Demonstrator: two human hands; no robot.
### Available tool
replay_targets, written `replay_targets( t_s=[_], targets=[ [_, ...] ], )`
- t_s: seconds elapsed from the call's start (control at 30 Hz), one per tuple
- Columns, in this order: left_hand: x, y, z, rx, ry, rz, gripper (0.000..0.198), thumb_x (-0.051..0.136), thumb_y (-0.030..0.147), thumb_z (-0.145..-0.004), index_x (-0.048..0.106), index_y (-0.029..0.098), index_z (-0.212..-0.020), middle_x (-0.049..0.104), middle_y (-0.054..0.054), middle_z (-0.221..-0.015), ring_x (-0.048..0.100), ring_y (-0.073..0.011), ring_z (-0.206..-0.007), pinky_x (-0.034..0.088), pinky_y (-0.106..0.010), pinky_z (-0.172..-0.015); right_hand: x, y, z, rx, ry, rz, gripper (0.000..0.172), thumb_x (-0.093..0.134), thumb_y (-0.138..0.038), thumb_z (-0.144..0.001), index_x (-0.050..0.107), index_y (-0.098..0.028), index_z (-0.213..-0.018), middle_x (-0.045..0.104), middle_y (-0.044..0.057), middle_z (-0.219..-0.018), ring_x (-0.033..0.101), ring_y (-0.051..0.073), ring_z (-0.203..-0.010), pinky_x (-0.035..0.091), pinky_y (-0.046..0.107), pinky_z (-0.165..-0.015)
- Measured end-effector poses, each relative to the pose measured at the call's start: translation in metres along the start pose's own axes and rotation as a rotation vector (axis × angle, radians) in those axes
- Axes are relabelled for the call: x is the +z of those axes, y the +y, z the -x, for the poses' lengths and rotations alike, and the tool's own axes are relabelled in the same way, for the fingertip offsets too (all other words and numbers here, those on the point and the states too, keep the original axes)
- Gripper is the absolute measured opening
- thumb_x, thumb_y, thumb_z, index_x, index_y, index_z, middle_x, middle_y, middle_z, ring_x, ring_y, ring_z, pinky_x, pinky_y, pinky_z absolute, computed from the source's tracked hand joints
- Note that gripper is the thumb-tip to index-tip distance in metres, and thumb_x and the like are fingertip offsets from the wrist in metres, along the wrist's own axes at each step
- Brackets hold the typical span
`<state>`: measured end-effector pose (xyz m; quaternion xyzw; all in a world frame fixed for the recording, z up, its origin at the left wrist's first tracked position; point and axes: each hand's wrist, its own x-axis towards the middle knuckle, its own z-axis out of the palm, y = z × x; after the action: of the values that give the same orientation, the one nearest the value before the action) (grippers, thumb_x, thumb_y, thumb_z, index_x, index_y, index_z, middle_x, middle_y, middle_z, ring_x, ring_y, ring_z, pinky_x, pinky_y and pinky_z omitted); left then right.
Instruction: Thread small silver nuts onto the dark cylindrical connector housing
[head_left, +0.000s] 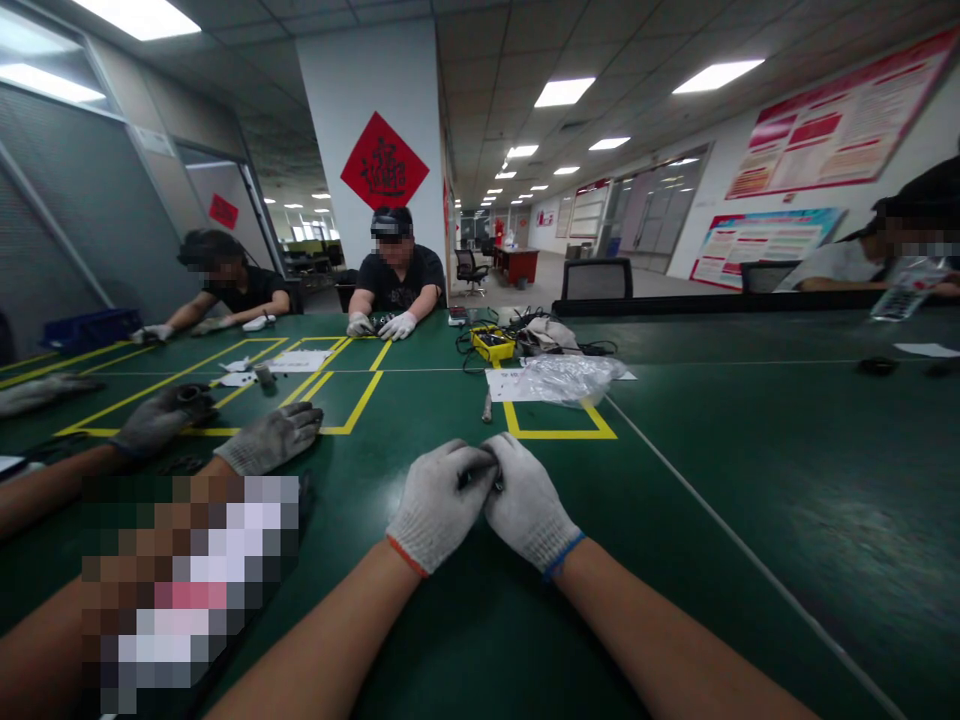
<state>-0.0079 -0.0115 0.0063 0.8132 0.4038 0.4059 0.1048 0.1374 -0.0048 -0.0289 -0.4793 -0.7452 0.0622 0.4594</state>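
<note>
My left hand (pixel 442 500), in a white knit glove with an orange cuff edge, is closed in front of me above the green table (pixel 600 600). Against its fingertips presses my right hand (pixel 529 500), gloved in white with a blue cuff edge and closed too. A small dark thing shows between the fingers of both hands; most of it is hidden, so its kind cannot be made out. Just beyond the hands, a short metallic cylinder-like piece (pixel 487 406) rests on the table beside a white paper sheet (pixel 504 385).
Co-worker's gloved hands (pixel 274 438) work close on my left, by a blurred-out object (pixel 217 590). Yellow tape rectangles (pixel 562 435) mark the table. Ahead lie a clear plastic bag (pixel 574 378), a yellow box (pixel 493 344) and cables. Other people sit across the table and at far right.
</note>
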Motion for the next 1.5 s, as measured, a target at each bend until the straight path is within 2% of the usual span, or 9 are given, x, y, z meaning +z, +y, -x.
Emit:
replay_targets(
  t_s=[0.1, 0.37, 0.6, 0.73, 0.83, 0.93, 1.1, 1.27, 1.5],
  targets=[
    [0.001, 0.001, 0.000, -0.034, 0.014, 0.018, 0.011, 0.069, 0.014, -0.087, 0.078, 0.019, -0.089, 0.075, -0.004, -0.086, 0.069, -0.0168, -0.077, 0.052, -0.029, -0.071, 0.000, 0.000, 0.000, -0.004, -0.002, -0.019, 0.018, 0.056, -0.007, -0.076, 0.057, -0.021, -0.087, 0.061, 0.005, -0.089, 0.059, 0.021, -0.081, 0.047, 0.032, -0.073],
    [0.005, 0.003, -0.002, -0.208, 0.033, 0.237, 0.008, 0.069, 0.015, -0.086, 0.077, 0.017, -0.083, 0.076, -0.003, -0.084, 0.070, -0.0166, -0.076, 0.054, -0.028, -0.071, -0.003, -0.002, -0.002, -0.017, 0.001, -0.044, 0.018, 0.057, -0.008, -0.074, 0.056, -0.021, -0.085, 0.062, 0.005, -0.088, 0.059, 0.021, -0.079, 0.048, 0.031, -0.071],
    [0.009, 0.003, -0.001, -0.212, 0.058, 0.223, 0.007, 0.069, 0.016, -0.086, 0.075, 0.017, -0.083, 0.077, -0.003, -0.085, 0.070, -0.0171, -0.077, 0.055, -0.029, -0.073, -0.002, -0.002, -0.002, -0.020, 0.034, -0.038, 0.017, 0.057, -0.008, -0.073, 0.057, -0.021, -0.084, 0.063, 0.005, -0.085, 0.061, 0.021, -0.077, 0.047, 0.032, -0.070],
    [0.010, -0.001, -0.002, -0.247, 0.127, 0.231, 0.009, 0.066, 0.018, -0.087, 0.075, 0.017, -0.087, 0.078, -0.004, -0.086, 0.071, -0.0176, -0.079, 0.056, -0.029, -0.073, -0.002, 0.002, -0.003, 0.039, 0.071, -0.044, 0.013, 0.058, -0.010, -0.078, 0.062, -0.021, -0.086, 0.067, 0.005, -0.084, 0.064, 0.021, -0.077, 0.050, 0.032, -0.070],
    [0.010, -0.006, -0.005, -0.306, 0.152, 0.279, 0.009, 0.066, 0.020, -0.087, 0.075, 0.017, -0.087, 0.078, -0.004, -0.084, 0.072, -0.0181, -0.079, 0.058, -0.029, -0.073, -0.003, 0.003, -0.004, 0.030, 0.108, -0.077, 0.011, 0.060, -0.014, -0.082, 0.066, -0.020, -0.090, 0.070, 0.007, -0.088, 0.067, 0.022, -0.081, 0.054, 0.034, -0.075],
    [0.009, -0.011, -0.007, -0.357, 0.152, 0.304, 0.009, 0.066, 0.021, -0.086, 0.074, 0.017, -0.082, 0.078, -0.004, -0.081, 0.073, -0.0187, -0.079, 0.058, -0.029, -0.073, -0.005, 0.003, -0.005, 0.002, 0.120, -0.102, 0.013, 0.060, -0.016, -0.084, 0.068, -0.020, -0.094, 0.073, 0.007, -0.092, 0.070, 0.023, -0.086, 0.057, 0.036, -0.080],
    [0.010, -0.014, -0.010, -0.409, 0.130, 0.326, 0.011, 0.066, 0.021, -0.084, 0.075, 0.017, -0.080, 0.078, -0.003, -0.079, 0.073, -0.0186, -0.078, 0.058, -0.029, -0.072, -0.008, 0.002, -0.005, -0.006, 0.078, -0.089, 0.015, 0.061, -0.016, -0.085, 0.070, -0.020, -0.097, 0.074, 0.008, -0.094, 0.070, 0.023, -0.085, 0.058, 0.037, -0.080],
    [0.009, -0.012, -0.011, -0.433, 0.126, 0.312, 0.010, 0.066, 0.021, -0.083, 0.075, 0.017, -0.079, 0.078, -0.003, -0.079, 0.072, -0.0186, -0.078, 0.058, -0.029, -0.073, -0.007, 0.003, -0.004, -0.003, 0.095, -0.073, 0.017, 0.061, -0.017, -0.086, 0.070, -0.019, -0.100, 0.074, 0.009, -0.097, 0.071, 0.024, -0.089, 0.058, 0.038, -0.083],
    [0.010, -0.014, -0.010, -0.432, 0.120, 0.270, 0.010, 0.066, 0.020, -0.083, 0.074, 0.017, -0.078, 0.078, -0.003, -0.079, 0.073, -0.0187, -0.077, 0.057, -0.029, -0.073, -0.005, 0.005, -0.005, 0.025, 0.109, -0.084, 0.008, 0.062, -0.019, -0.086, 0.069, -0.021, -0.089, 0.073, 0.006, -0.087, 0.069, 0.022, -0.081, 0.057, 0.035, -0.077]
  ],
)
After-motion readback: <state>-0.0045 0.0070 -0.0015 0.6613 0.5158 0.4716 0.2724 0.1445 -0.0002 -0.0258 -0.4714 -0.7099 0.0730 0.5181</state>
